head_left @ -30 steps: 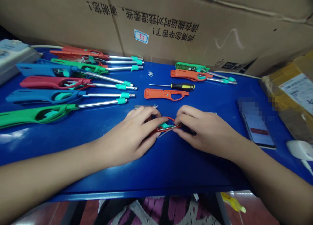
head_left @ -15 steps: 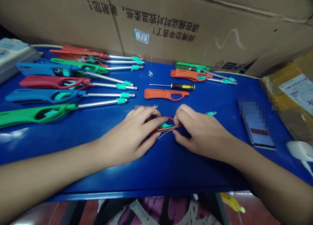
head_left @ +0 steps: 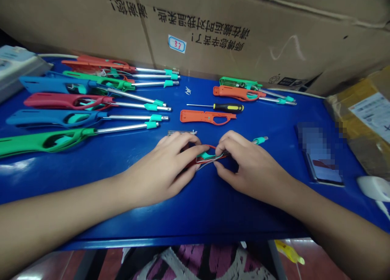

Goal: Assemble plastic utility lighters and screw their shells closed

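Observation:
In front of me on the blue table lies an opened orange-red gas lighter (head_left: 210, 148) with a teal trigger and thin wires showing. My left hand (head_left: 175, 164) is closed around its handle end, thumb and fingers gripping the edges. My right hand (head_left: 243, 160) pinches the lighter near the front of the trigger loop, at the wires. The teal-sleeved metal tube tip (head_left: 260, 140) sticks out beyond my right hand. Just behind lie an orange half-shell (head_left: 202, 117) and a black-and-yellow screwdriver (head_left: 228, 107). A clear small part (head_left: 183, 133) sits partly behind my left hand.
Several coloured lighters, among them a green one (head_left: 70, 140), lie at the left. An orange lighter (head_left: 239, 93) and a green one (head_left: 239, 82) lie at back right. A cardboard box (head_left: 91, 28) walls the back. A phone (head_left: 319, 158) and white mouse-like object (head_left: 373, 187) are right.
My right hand has shifted slightly left along the lighter, and more of the teal-sleeved tube tip now shows. My left hand stays in place.

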Demonstrator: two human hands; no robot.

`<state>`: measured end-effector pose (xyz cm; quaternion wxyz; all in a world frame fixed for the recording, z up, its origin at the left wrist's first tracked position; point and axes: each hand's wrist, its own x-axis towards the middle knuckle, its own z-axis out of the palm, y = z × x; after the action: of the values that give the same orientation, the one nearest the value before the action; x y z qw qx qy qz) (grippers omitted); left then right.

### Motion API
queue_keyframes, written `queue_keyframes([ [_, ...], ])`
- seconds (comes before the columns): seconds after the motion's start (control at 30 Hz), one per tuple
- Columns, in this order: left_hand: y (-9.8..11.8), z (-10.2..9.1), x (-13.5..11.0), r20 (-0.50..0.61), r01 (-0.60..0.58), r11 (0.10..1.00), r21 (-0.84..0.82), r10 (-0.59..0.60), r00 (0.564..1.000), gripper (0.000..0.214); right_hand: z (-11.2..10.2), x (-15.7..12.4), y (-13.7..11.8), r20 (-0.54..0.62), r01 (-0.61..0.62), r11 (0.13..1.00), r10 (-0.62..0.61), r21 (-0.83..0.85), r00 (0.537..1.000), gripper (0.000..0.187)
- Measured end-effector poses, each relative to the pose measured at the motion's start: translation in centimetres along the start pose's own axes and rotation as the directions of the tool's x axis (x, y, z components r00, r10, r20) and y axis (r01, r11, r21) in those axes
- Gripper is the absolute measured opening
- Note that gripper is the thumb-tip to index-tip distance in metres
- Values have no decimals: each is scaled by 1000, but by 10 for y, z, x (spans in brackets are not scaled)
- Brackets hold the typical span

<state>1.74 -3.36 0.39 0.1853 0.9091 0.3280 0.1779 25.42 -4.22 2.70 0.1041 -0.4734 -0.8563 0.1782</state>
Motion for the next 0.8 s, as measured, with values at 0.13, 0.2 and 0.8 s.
queue_keyframes([
  [0.13,-1,0,-1,-1,2,1000,2,-2,1000,41,-5,1,3,15,34,998,-35,47,999,6],
  [0.2,-1,0,-2,-7,-14,1000,6,14,1000,41,-8,1,3,5,44,997,-44,70,999,8],
  [0.8,1,3,-5,-33,-10,1000,15,10,999,42,-11,-10,-7,-123,114,991,-122,-74,985,12],
])
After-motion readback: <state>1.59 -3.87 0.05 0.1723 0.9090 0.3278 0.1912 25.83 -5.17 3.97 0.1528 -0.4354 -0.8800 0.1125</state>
